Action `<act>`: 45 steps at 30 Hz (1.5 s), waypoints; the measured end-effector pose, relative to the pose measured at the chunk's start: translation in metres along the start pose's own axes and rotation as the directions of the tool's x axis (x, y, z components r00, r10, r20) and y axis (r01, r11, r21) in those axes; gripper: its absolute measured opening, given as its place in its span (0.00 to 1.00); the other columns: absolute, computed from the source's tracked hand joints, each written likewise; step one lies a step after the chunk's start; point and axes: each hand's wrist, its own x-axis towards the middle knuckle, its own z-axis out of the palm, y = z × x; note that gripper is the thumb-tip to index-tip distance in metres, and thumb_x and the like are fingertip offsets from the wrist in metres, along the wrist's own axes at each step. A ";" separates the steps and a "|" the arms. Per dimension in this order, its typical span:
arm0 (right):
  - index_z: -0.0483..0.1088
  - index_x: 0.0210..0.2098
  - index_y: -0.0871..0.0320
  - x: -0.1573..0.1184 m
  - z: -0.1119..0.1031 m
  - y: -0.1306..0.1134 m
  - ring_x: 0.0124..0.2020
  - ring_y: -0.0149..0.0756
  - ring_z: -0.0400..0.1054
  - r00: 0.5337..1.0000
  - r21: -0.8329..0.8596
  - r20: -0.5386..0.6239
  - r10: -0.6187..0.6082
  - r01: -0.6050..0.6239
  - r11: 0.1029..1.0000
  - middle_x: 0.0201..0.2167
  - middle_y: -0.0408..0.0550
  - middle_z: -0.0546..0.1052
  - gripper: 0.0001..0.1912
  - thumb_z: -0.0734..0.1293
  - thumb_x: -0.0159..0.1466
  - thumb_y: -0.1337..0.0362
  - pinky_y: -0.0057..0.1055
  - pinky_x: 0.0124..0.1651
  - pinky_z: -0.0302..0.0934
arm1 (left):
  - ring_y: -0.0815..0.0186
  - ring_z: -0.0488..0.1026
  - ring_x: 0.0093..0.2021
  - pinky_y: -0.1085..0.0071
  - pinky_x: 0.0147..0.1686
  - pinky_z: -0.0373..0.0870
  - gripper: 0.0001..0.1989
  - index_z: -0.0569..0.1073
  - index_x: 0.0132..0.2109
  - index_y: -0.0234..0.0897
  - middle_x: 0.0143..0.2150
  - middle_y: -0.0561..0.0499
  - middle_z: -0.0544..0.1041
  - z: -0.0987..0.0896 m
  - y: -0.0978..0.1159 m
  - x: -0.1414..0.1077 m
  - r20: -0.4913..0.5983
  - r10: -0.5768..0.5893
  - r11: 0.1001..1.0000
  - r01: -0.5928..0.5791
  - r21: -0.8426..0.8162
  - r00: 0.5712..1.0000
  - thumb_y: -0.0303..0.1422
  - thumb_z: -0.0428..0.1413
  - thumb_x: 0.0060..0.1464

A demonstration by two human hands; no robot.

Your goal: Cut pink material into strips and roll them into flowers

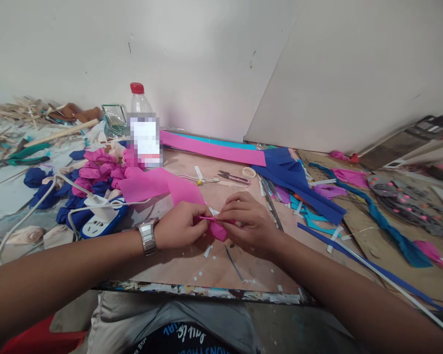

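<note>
Low over the table's front half, my left hand [180, 223] and my right hand [249, 221] meet at a pink strip [184, 189]. Its long end trails back to the left, over a heap of pink and blue gathered pieces. My left thumb and fingers pinch a folded edge of the strip. On the other side, my right fingers are closed on the same strip, and a bunched pink part hangs between the hands. Beyond them lie thread snips [233, 177] and a ring-shaped roll [248, 172].
On the left are pink rosettes [99, 167], a blue-and-white power strip [103, 223] with cables, green-handled pliers [29, 153] and a red-capped bottle [141, 105]. Blue strips [299, 189] lie right of centre. Farther right are cardboard [369, 241] and a teal strip [384, 226].
</note>
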 end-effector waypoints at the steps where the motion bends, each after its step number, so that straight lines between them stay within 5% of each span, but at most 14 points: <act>1: 0.83 0.42 0.50 0.000 0.000 0.000 0.40 0.40 0.74 1.000 -0.002 0.003 -0.010 0.010 1.000 0.34 0.46 0.84 0.06 0.73 0.69 0.66 0.44 0.49 0.71 | 0.66 0.76 0.32 0.72 0.33 0.68 0.12 0.81 0.40 0.36 0.34 0.51 0.83 0.000 0.000 0.000 0.008 -0.009 1.000 0.009 -0.027 1.000 0.30 0.53 0.63; 9: 0.82 0.42 0.52 0.000 -0.001 0.001 0.38 0.38 0.74 0.996 -0.037 -0.009 -0.091 0.091 0.995 0.35 0.46 0.84 0.07 0.73 0.69 0.70 0.44 0.49 0.71 | 0.67 0.75 0.31 0.73 0.32 0.66 0.17 0.78 0.37 0.34 0.31 0.50 0.81 -0.003 0.006 0.000 0.016 -0.020 0.994 0.022 -0.103 1.000 0.40 0.52 0.69; 24: 0.79 0.43 0.51 0.000 0.000 -0.001 0.43 0.43 0.73 0.999 -0.039 0.043 0.018 -0.016 0.999 0.38 0.47 0.84 0.05 0.71 0.71 0.66 0.47 0.53 0.69 | 0.64 0.76 0.34 0.69 0.35 0.67 0.15 0.81 0.40 0.37 0.35 0.49 0.83 -0.001 0.006 -0.002 -0.120 0.064 0.988 -0.046 0.148 0.991 0.40 0.54 0.67; 45: 0.78 0.43 0.52 -0.001 0.002 -0.005 0.45 0.45 0.72 0.998 -0.091 0.056 0.032 -0.027 0.995 0.38 0.47 0.84 0.04 0.70 0.71 0.67 0.47 0.53 0.67 | 0.62 0.77 0.38 0.66 0.40 0.69 0.14 0.80 0.41 0.38 0.37 0.48 0.83 0.000 0.005 -0.001 -0.141 0.144 0.969 -0.110 0.223 0.980 0.39 0.52 0.69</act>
